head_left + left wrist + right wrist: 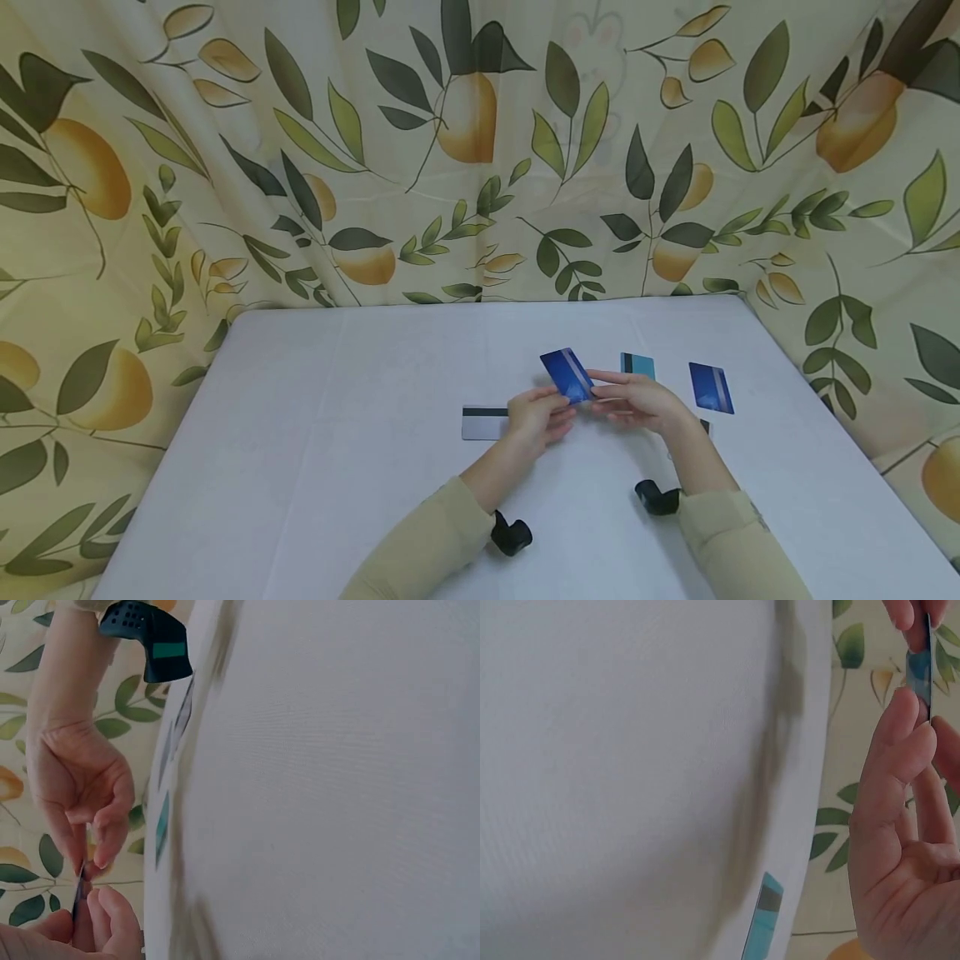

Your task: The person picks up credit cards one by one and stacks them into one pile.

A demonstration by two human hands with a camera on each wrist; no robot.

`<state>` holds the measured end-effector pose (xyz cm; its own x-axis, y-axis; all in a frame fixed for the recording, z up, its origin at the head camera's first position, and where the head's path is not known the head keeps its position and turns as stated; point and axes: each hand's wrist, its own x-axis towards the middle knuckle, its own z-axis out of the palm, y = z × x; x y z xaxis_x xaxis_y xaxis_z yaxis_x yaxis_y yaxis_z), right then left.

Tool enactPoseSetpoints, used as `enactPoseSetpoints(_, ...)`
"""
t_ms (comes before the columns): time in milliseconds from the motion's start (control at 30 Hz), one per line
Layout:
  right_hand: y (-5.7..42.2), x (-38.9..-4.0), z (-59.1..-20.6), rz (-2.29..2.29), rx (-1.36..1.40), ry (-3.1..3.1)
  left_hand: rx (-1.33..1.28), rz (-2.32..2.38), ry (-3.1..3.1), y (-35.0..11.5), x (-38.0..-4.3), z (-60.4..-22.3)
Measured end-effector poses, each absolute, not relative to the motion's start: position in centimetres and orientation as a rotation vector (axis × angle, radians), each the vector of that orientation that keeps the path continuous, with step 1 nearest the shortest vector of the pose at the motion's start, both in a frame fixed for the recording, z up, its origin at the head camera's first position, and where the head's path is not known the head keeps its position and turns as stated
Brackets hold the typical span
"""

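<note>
A blue card point(567, 375) with a pale stripe is held tilted above the table between both hands. My left hand point(536, 421) pinches its lower left end between thumb and fingers. At the opposite end, my right hand point(633, 402) has thumb and fingertips on the card's edge. In the right wrist view the card point(919, 675) appears nearly edge-on between the fingers of the two hands. A white card point(483, 423) with a black stripe lies on the table, partly behind the left hand.
On the white table point(337, 467) lie a teal card point(638, 365) with a dark stripe and another blue card point(711, 387), right of the right hand. A further card point(705, 426) is mostly hidden by the right wrist. A patterned curtain point(420, 183) hangs behind.
</note>
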<state>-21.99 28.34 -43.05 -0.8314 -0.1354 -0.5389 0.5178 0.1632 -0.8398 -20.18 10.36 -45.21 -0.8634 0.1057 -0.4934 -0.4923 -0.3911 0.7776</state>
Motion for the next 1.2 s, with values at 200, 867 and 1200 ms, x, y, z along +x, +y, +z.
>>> enactPoseSetpoints(200, 27.6, -21.3, -42.4, -1.756, 0.334, 1.942, -0.479, 2.259, 1.472, 9.2, -19.7, -44.9)
enactPoseSetpoints(867, 26.5, -20.9, -41.4, -1.692, 0.184, 1.892, -0.221, 1.945, 1.614, 1.6, -23.2, -43.2)
enactPoseSetpoints(1200, 25.4, -21.1, -41.5, -1.582, 0.069, 1.916, -0.141, 1.785, 1.655, -0.2, -24.2, -42.9)
